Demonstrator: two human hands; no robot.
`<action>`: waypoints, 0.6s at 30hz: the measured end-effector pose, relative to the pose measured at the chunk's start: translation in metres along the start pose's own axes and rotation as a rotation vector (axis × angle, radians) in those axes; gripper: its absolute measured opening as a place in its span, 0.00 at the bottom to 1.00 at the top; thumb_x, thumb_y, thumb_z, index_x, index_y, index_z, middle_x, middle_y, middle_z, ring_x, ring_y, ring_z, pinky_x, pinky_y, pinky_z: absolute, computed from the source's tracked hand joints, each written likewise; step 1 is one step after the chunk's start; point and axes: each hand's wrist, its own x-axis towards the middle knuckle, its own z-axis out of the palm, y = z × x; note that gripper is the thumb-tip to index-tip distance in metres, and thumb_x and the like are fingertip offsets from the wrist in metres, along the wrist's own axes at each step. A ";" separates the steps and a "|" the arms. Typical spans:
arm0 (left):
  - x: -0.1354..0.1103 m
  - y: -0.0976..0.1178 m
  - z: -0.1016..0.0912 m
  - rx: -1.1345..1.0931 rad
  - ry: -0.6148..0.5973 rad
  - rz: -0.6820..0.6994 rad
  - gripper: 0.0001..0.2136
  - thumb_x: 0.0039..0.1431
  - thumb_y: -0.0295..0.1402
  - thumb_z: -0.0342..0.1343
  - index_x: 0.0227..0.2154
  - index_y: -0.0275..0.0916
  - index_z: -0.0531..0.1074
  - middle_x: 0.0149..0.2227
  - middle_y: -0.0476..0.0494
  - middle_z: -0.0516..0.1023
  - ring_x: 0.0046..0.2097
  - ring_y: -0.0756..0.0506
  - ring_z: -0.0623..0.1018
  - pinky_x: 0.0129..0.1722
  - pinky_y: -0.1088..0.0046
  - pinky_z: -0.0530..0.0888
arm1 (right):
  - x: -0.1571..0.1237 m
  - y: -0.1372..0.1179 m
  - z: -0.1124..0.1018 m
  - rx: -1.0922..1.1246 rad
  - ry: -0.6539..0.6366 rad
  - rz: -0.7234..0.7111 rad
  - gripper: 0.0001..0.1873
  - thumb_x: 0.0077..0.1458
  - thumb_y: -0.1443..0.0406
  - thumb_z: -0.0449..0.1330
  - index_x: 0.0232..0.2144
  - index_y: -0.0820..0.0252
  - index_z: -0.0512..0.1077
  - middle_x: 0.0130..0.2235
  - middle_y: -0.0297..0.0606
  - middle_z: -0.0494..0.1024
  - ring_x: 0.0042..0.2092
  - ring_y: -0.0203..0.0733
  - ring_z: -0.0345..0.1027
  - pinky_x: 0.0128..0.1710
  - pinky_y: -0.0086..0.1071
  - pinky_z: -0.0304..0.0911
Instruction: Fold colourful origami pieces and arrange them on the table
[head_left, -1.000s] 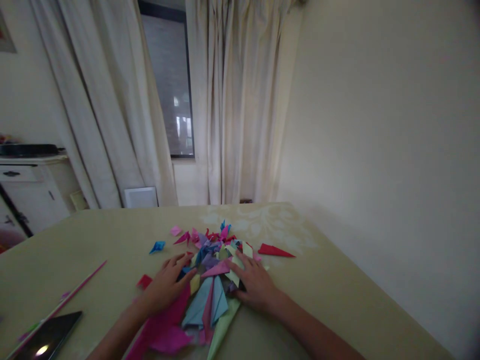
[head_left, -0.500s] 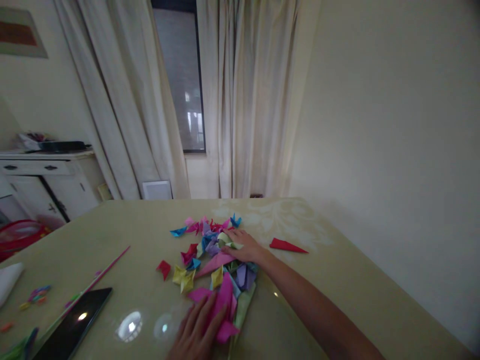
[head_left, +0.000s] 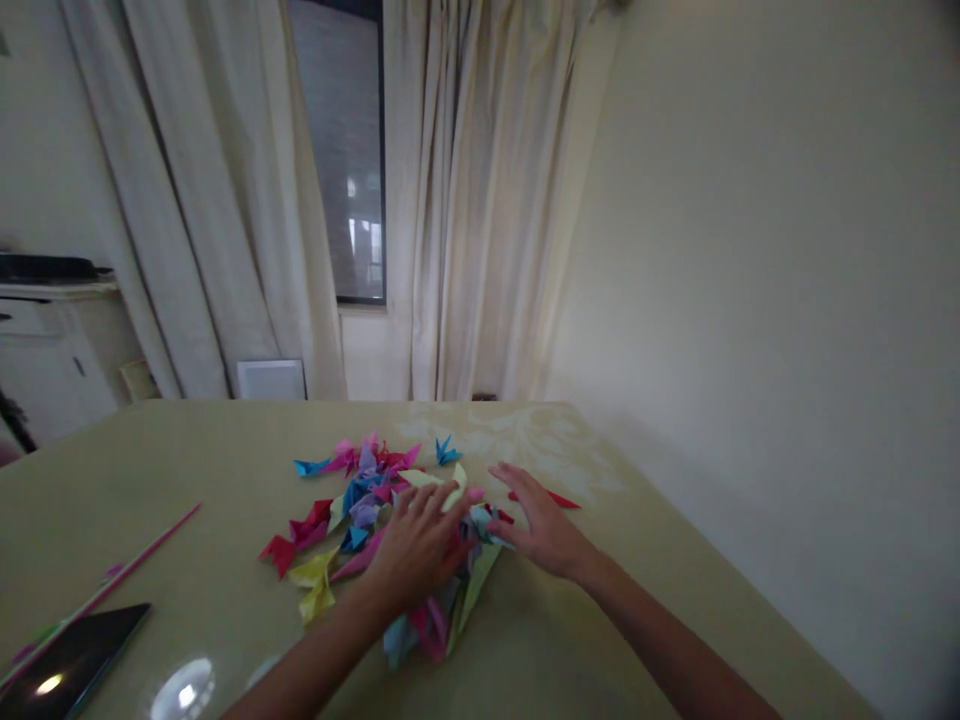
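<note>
While the left hand lies palm-down over the right part of a pile of folded paper pieces, as the head view shows, its fingers are stretched out and slightly apart, with the thumb held away from them. It hides what is beneath the palm, so I cannot tell how firmly it presses. The right hand stands at the pile's right edge, wide between thumb and forefinger, the thumb close by a pale blue piece. Just behind this hand lies a red pointed piece, partly covered by it.

The pile sits on a pale table in front of the person. At its left edge are a yellow piece and a red piece; a small blue piece (spiky in outline) lies at the far side, apart from the heap. A long green strip slants toward the person between the two forearms.

Well to the left, a thin pink stick lies beside a dark, flat device. Beyond the table hang cream curtains, parted at a window.
</note>
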 end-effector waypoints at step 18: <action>-0.087 -0.086 0.000 -0.190 -0.239 -0.362 0.37 0.68 0.59 0.49 0.72 0.45 0.62 0.73 0.33 0.64 0.70 0.28 0.69 0.68 0.43 0.64 | 0.081 0.020 0.091 -0.318 -0.190 0.097 0.41 0.59 0.61 0.64 0.73 0.48 0.60 0.73 0.50 0.63 0.70 0.63 0.60 0.68 0.57 0.55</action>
